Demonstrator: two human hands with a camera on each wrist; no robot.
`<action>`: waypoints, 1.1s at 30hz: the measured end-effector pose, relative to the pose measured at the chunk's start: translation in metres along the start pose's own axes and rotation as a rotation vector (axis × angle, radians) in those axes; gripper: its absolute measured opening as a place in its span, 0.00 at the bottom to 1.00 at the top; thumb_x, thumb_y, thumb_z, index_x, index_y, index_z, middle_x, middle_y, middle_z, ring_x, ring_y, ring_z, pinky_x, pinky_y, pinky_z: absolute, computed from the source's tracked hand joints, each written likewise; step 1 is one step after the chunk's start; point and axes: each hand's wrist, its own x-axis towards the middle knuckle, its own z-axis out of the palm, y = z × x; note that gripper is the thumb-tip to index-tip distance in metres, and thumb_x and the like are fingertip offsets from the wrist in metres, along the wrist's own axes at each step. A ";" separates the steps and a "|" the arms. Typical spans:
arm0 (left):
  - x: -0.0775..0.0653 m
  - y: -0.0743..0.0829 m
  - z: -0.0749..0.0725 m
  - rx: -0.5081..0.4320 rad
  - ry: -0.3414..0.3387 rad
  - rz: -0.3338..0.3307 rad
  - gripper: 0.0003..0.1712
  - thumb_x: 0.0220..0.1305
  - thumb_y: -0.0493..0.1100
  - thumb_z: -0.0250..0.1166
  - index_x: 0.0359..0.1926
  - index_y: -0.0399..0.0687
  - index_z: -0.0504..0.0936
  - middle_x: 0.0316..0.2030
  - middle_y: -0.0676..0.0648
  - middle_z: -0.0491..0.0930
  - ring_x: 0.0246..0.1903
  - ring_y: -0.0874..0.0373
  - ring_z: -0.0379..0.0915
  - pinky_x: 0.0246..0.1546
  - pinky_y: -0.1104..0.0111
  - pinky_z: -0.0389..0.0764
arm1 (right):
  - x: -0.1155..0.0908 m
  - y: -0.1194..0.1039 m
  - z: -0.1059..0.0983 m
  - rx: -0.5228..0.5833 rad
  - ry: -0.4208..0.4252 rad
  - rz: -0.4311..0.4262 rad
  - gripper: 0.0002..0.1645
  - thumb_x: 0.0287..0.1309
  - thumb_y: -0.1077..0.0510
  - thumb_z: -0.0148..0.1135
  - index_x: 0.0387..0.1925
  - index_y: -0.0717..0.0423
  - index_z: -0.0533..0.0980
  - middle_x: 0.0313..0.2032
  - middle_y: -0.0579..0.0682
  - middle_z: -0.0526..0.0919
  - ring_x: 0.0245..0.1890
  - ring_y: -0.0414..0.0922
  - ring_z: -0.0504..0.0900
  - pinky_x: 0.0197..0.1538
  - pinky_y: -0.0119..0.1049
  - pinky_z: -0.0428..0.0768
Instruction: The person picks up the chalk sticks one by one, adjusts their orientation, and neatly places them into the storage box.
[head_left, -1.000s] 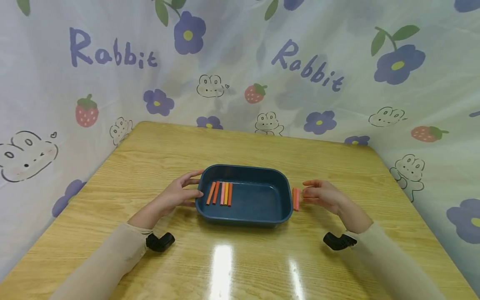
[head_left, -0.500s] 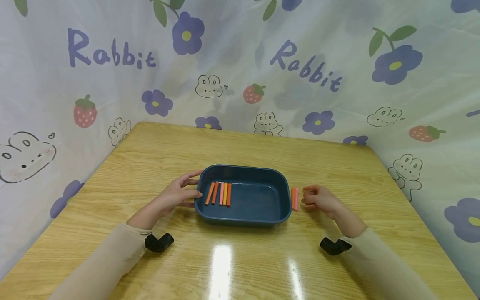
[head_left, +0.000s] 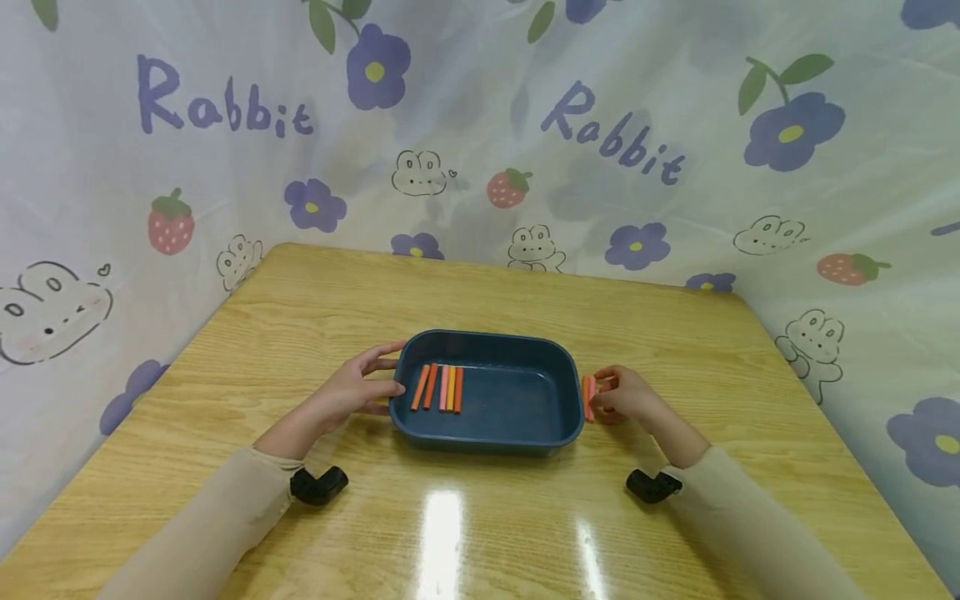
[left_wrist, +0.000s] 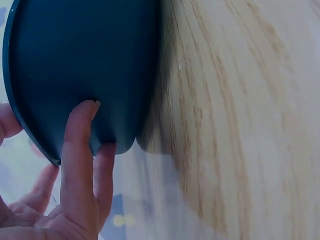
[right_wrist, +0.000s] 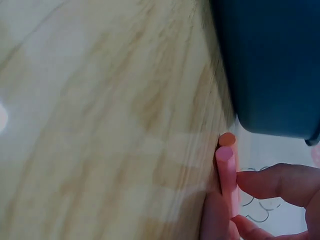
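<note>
A dark blue rectangular tub (head_left: 517, 408) with rounded corners stands on the table. Inside, at its left end, several chalk sticks (head_left: 451, 389) in orange, red, pink and yellow lie side by side. My left hand (head_left: 351, 385) rests against the tub's left end, fingers spread and fairly straight on the outer wall (left_wrist: 85, 65). Just outside the right end lie an orange chalk stick (right_wrist: 228, 139) and a pink chalk stick (right_wrist: 226, 167), side by side. My right hand (head_left: 626, 395) pinches the pink one, fingertips on both sides of it. Its far part is hidden by the fingers.
The wooden table (head_left: 525, 533) spreads all round the tub. A white curtain (head_left: 480, 100) printed with rabbits, flowers and strawberries hangs behind and along both sides. Each sleeve cuff carries a black wrist device (head_left: 318, 485).
My right hand has drawn back slightly, then moved left onto the pink chalk stick beside the tub. The left hand and the tub have stayed in place.
</note>
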 end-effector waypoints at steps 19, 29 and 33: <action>-0.002 0.001 0.001 0.006 0.006 -0.004 0.42 0.59 0.33 0.60 0.72 0.49 0.53 0.64 0.31 0.55 0.49 0.40 0.72 0.38 0.55 0.81 | 0.003 -0.009 0.008 -0.180 0.070 -0.031 0.27 0.47 0.70 0.61 0.51 0.68 0.66 0.26 0.55 0.74 0.21 0.45 0.75 0.23 0.33 0.75; -0.001 0.000 0.001 0.009 0.005 0.006 0.42 0.59 0.33 0.60 0.72 0.49 0.53 0.64 0.31 0.56 0.48 0.41 0.73 0.37 0.55 0.81 | 0.003 -0.005 -0.001 0.090 -0.034 0.013 0.32 0.48 0.69 0.59 0.57 0.70 0.62 0.35 0.58 0.74 0.23 0.44 0.77 0.26 0.35 0.79; -0.001 -0.001 0.000 0.008 0.001 0.009 0.42 0.59 0.33 0.60 0.72 0.49 0.53 0.64 0.31 0.56 0.48 0.41 0.73 0.37 0.55 0.81 | 0.004 -0.001 -0.008 0.307 -0.090 0.047 0.35 0.57 0.66 0.56 0.63 0.69 0.55 0.34 0.53 0.79 0.24 0.43 0.79 0.30 0.35 0.81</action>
